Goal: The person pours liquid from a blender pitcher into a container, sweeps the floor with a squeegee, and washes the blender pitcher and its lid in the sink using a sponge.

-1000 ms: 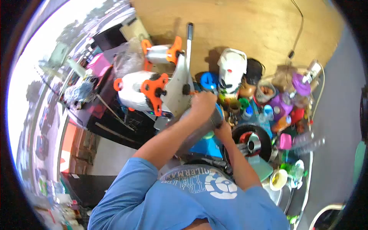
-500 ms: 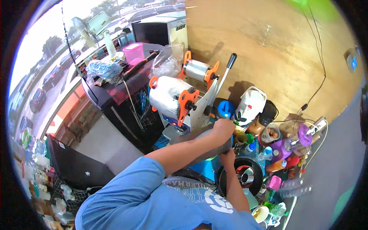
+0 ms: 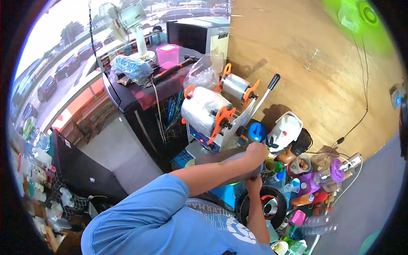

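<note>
My left hand (image 3: 257, 154) is closed at the upper right side of a smooth dark grey object (image 3: 222, 155), whose kind I cannot make out. My left forearm crosses in front of the object and covers much of it. Lower down, my right hand (image 3: 254, 183) is closed at the object's near edge, its fingers mostly hidden. Just beyond the hands stand a blue-lidded container (image 3: 256, 132) and a cup-sealing machine (image 3: 216, 140) with a film roll (image 3: 204, 109) in orange holders. A black round pan (image 3: 278, 219) holding a metal cup (image 3: 270, 207) lies beside my right forearm.
Right of the hands crowd a white jug (image 3: 285, 132), cups, bottles and a purple blender (image 3: 312, 183). The sealer's lever (image 3: 264, 100) sticks up near the wooden wall (image 3: 306, 72). A pink tub (image 3: 167, 56) and a fan (image 3: 138, 32) stand at the back left.
The view has shifted, so the surroundings appear farther right and slightly lower at the back. Both hands stay at the dark grey object; the left has come slightly lower.
</note>
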### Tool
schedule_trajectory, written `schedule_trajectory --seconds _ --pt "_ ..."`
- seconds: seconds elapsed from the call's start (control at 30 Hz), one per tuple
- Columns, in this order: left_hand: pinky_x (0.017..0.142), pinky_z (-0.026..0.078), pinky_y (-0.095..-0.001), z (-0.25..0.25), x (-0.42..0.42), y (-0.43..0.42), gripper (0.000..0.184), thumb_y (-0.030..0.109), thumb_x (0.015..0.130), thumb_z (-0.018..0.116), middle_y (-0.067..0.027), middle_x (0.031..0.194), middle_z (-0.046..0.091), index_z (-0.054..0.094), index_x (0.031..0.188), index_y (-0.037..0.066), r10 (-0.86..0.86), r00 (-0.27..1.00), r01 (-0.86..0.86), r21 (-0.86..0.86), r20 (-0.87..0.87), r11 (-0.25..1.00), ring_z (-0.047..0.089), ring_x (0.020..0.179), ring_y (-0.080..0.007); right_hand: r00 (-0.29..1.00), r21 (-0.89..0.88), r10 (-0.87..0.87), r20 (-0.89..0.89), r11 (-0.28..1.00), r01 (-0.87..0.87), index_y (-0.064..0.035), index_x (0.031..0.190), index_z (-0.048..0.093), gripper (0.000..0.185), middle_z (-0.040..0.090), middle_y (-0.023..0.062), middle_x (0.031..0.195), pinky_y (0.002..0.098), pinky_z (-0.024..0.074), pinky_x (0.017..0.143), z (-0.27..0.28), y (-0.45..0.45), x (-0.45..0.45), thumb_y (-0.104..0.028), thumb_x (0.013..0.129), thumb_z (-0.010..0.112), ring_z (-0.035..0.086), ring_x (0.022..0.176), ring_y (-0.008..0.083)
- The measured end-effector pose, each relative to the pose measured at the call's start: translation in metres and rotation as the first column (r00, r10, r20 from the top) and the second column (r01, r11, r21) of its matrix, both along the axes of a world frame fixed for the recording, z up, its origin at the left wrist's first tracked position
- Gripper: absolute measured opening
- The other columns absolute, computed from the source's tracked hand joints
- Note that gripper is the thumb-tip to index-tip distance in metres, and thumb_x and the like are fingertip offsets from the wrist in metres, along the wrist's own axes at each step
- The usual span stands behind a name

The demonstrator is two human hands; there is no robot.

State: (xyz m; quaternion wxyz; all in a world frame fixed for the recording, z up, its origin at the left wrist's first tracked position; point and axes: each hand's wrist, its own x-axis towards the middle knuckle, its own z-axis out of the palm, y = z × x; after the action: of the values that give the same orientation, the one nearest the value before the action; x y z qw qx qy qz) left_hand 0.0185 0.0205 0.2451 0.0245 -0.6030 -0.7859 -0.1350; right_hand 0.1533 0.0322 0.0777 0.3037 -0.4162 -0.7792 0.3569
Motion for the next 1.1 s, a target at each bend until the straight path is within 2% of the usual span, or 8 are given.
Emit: schedule_trajectory --seconds 0.5,0.63,0.67,0.7,0.9,1.0,1.03,1.1 --pt "0.067 0.058 -0.0386 0.005 0.005 0.001 0.015 0.018 0.079 0.065 -0.0092 0.088 0.073 0.076 0.085 0.010 -0.005 0.999 0.002 -0.078 -0.036 0.997 0.072 0.083 -0.0262 0.993 0.050 0.070 -0.090 0.997 -0.066 0.0001 0.102 0.063 0.034 0.070 0.0219 0.095 0.0463 0.0509 0.078 -0.030 0.012 0.004 -0.020 0.075 0.070 0.066 0.086 0.0420" --pt "0.059 0.055 -0.0400 -0.029 0.005 0.035 0.022 0.032 0.070 0.071 -0.0071 0.078 0.072 0.076 0.076 0.012 0.218 0.947 -0.206 -0.073 0.234 0.976 0.070 0.071 -0.0253 0.994 -0.202 0.109 0.001 0.974 -0.106 -0.0012 0.115 0.063 0.046 0.069 0.0083 0.102 0.0406 0.0507 0.084 -0.029 0.022 0.006 -0.019 0.075 0.077 0.064 0.088 0.0239" --pt "0.057 0.054 -0.0410 -0.050 0.000 0.050 0.017 0.028 0.068 0.072 -0.0069 0.074 0.071 0.075 0.073 0.013 -0.017 0.991 0.013 0.030 0.134 0.999 0.068 0.066 -0.0251 0.962 -0.191 0.202 -0.184 0.953 -0.237 0.0002 0.112 0.065 0.048 0.070 0.0096 0.099 0.0410 0.0513 0.082 -0.072 0.043 0.011 -0.020 0.072 0.081 0.064 0.088 0.0237" --pt "0.055 0.052 -0.0417 -0.040 0.006 0.051 0.012 0.025 0.068 0.071 -0.0060 0.072 0.071 0.075 0.072 0.014 0.233 0.929 -0.229 -0.049 0.288 0.972 0.067 0.066 -0.0257 0.954 -0.229 0.154 -0.257 0.949 -0.215 0.0013 0.110 0.066 0.049 0.070 0.0127 0.101 0.0420 0.0520 0.080 -0.047 0.032 0.009 -0.024 0.072 0.081 0.065 0.088 0.0239" --pt "0.057 0.051 -0.0373 -0.063 -0.003 0.068 0.015 0.019 0.070 0.074 -0.0051 0.085 0.073 0.076 0.082 0.012 0.008 0.995 -0.011 -0.033 -0.095 0.999 0.069 0.077 -0.0254 0.926 -0.075 0.261 -0.273 0.954 -0.291 0.0038 0.110 0.064 0.052 0.069 0.0135 0.102 0.0400 0.0518 0.078 -0.017 0.006 -0.027 -0.027 0.072 0.081 0.063 0.087 0.0223" --pt "0.056 0.051 -0.0373 -0.064 -0.009 0.078 0.016 0.021 0.069 0.074 -0.0053 0.082 0.072 0.076 0.083 0.013 0.187 0.944 -0.220 0.096 0.271 0.971 0.069 0.075 -0.0248 0.929 -0.072 0.271 -0.252 0.952 -0.297 0.0045 0.109 0.064 0.050 0.069 0.0136 0.102 0.0399 0.0517 0.078 -0.015 -0.001 -0.036 -0.026 0.073 0.081 0.063 0.087 0.0220" --pt "0.057 0.051 -0.0381 -0.086 -0.012 0.101 0.017 0.019 0.069 0.074 -0.0084 0.083 0.072 0.075 0.084 0.011 0.089 0.995 -0.086 0.091 -0.037 0.992 0.069 0.076 -0.0255 0.929 -0.070 0.276 -0.246 0.951 -0.301 0.0047 0.109 0.064 0.049 0.069 0.0136 0.102 0.0398 0.0517 0.078 -0.014 -0.001 -0.036 -0.025 0.073 0.081 0.063 0.086 0.0219" --pt "0.059 0.051 -0.0382 -0.035 -0.017 0.045 0.017 0.016 0.070 0.073 -0.0088 0.083 0.072 0.075 0.086 0.011 -0.218 0.965 0.196 -0.152 -0.147 0.969 0.069 0.077 -0.0260 0.930 -0.067 0.284 -0.234 0.950 -0.307 0.0051 0.108 0.064 0.048 0.069 0.0136 0.101 0.0397 0.0516 0.079 -0.013 -0.002 -0.039 -0.024 0.073 0.081 0.063 0.086 0.0217"
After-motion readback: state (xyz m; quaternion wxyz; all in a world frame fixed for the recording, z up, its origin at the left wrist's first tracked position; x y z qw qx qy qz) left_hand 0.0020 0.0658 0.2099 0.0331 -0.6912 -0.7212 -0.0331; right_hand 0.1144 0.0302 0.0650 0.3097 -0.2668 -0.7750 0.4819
